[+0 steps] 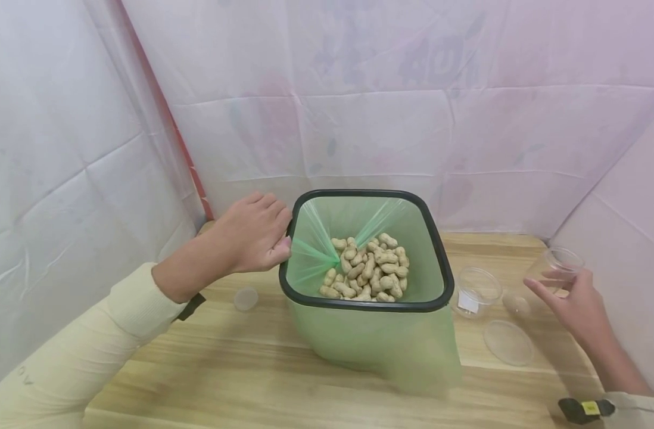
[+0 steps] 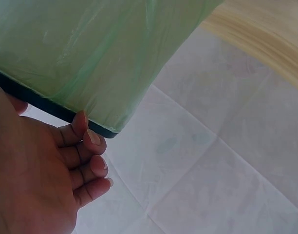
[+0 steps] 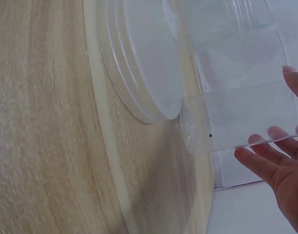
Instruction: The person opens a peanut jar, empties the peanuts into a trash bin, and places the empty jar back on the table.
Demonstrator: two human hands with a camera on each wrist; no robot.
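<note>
A green bin (image 1: 359, 339) with a black rim, lined with a green plastic bag, stands tilted on the wooden table (image 1: 252, 381) and holds several peanuts (image 1: 367, 268) in their shells. My left hand (image 1: 252, 235) is at the bin's left rim, fingers curled and thumb against the edge. In the left wrist view, the left hand's fingertips (image 2: 88, 139) touch the black rim under the bin (image 2: 90, 53). At the far right, my right hand (image 1: 573, 304) holds a clear plastic jar (image 1: 554, 265) tilted above the table. The right wrist view shows the jar (image 3: 246, 112) resting against that hand's fingers (image 3: 266, 161).
Another open clear jar (image 1: 476, 289) with a white label stands right of the bin. A small lid (image 1: 514, 305) and a wider clear lid (image 1: 508, 341) lie near it. A small white lid (image 1: 245, 298) lies left of the bin. White sheeting walls the table in.
</note>
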